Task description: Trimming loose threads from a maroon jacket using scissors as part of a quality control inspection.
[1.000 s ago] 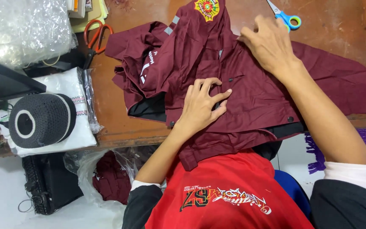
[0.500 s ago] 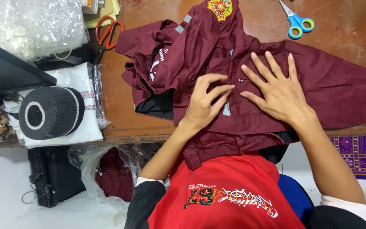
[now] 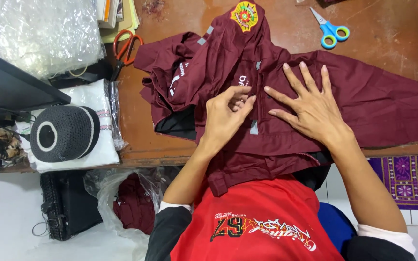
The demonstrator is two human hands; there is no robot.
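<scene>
far left: a crinkled clear plastic bag (image 3: 42, 34) is seen above a dark shelf edge (image 3: 15, 87). near left: a black knitted cap with a white ring (image 3: 64, 134) is laid on a white folded cloth in a clear wrapper (image 3: 95, 104). below the counter edge, a clear bag holding maroon fabric (image 3: 131, 203) is noted.

far left of centre: orange-handled scissors (image 3: 126, 46) are laid on the brown wooden counter (image 3: 141, 130), just beside a stack of books (image 3: 117, 14).

centre: a maroon shirt (image 3: 276, 77) is spread across the counter, bunched at its left side, its near hem hanging over the counter's near edge; a round yellow embroidered badge (image 3: 244, 15) is shown at its far end.

left hand (image 3: 226, 118): fingers curled narrowly, the fabric at the shirt front appears to be pinched.

right hand (image 3: 310, 106): pressed flat on the shirt, fingers spread wide, nothing held.

far right: blue-handled scissors (image 3: 332, 30) are laid on the bare counter, apart from the shirt. near right: a purple patterned cloth (image 3: 412, 179) is seen below the counter.
</scene>
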